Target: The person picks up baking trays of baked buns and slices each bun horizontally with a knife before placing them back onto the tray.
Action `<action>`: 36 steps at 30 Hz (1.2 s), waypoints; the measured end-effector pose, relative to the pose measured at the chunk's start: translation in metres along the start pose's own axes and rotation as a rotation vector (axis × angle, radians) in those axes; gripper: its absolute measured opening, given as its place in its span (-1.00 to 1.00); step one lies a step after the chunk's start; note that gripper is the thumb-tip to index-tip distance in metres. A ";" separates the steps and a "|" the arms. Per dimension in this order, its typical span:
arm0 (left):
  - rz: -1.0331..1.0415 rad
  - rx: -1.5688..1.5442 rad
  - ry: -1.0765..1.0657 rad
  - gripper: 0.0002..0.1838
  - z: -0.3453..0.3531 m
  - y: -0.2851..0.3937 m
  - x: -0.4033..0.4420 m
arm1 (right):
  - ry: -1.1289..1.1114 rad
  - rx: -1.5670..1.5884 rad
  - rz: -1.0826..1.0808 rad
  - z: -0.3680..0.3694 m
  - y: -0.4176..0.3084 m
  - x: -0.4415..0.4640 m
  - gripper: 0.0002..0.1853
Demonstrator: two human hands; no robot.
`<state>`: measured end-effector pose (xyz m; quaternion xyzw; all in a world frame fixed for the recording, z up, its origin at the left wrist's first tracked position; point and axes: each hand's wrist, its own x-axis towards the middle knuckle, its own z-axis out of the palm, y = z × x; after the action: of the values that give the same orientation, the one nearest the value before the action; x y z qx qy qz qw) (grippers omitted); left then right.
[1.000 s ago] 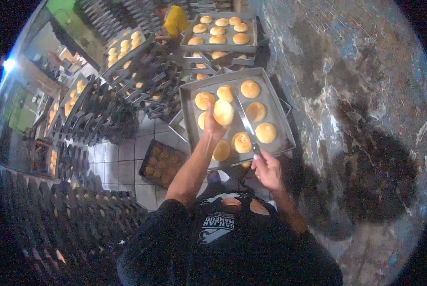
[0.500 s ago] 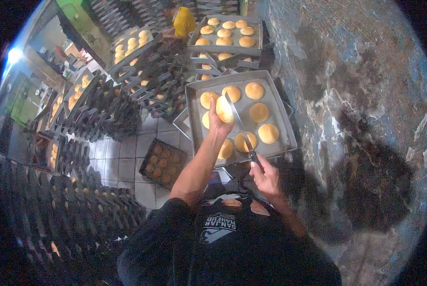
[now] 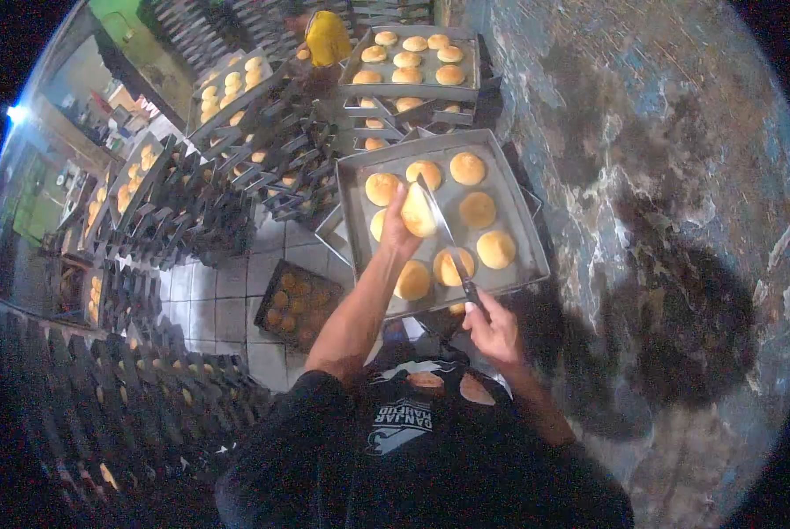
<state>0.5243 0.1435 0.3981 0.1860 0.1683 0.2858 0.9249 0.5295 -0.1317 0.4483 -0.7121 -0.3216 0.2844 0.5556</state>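
Gripping hands: left hand [image 3: 398, 234], thumb and fingers clamped on a round golden-brown bun [image 3: 420, 214]; right hand [image 3: 495, 331], fingers wrapped about the dark handle of a long, narrow, silvery-bladed knife [image 3: 452, 245].
Bun: held over the middle of a square grey metal tray [image 3: 507, 196].
Blade: pointing to 11 o'clock along the bun's 3 o'clock side; whether it cuts in, I cannot tell.
Tray: other golden buns [image 3: 467, 167] spread around the held one.
Stack: bun-laden grey metal trays [image 3: 408, 90] at 12 o'clock.
Floor: dark rectangular tray [image 3: 269, 298] at 8 o'clock on grey tiles [image 3: 221, 301].
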 end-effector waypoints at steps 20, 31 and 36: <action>-0.005 0.338 -0.179 -0.86 -0.005 0.000 0.011 | -0.153 0.041 0.180 -0.021 -0.035 0.033 -0.64; -0.103 0.367 -0.129 -0.70 -0.003 -0.019 0.005 | -0.137 -0.009 0.176 -0.014 -0.012 0.050 -0.58; 0.046 0.439 -0.135 -0.60 -0.007 0.020 0.010 | -0.206 -0.034 0.067 -0.032 0.004 0.009 -0.61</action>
<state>0.5198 0.1667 0.3986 0.4054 0.1597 0.2503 0.8646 0.5597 -0.1451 0.4513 -0.6989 -0.3577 0.3689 0.4976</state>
